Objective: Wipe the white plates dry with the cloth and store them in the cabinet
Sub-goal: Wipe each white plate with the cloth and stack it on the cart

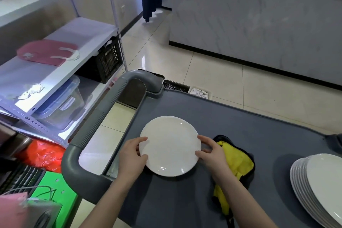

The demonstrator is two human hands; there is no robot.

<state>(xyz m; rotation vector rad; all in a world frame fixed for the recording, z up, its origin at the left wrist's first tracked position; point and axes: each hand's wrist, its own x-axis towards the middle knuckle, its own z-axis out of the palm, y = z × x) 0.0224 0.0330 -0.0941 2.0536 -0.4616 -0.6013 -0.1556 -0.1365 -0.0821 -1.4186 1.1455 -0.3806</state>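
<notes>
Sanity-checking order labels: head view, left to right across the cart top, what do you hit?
Grey cart handle → left hand → white plate held at both edges → right hand → yellow cloth → stack of white plates.

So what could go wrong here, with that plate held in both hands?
1. The left hand and right hand grip the white plate only at its rim; if damp, it might slip onto the grey cart or the tiled floor.
2. The stack of plates looks fanned and slanted near the cart's edge; a nudge could slide it off.
3. The yellow cloth lies unheld, so the plate might go away wet.
</notes>
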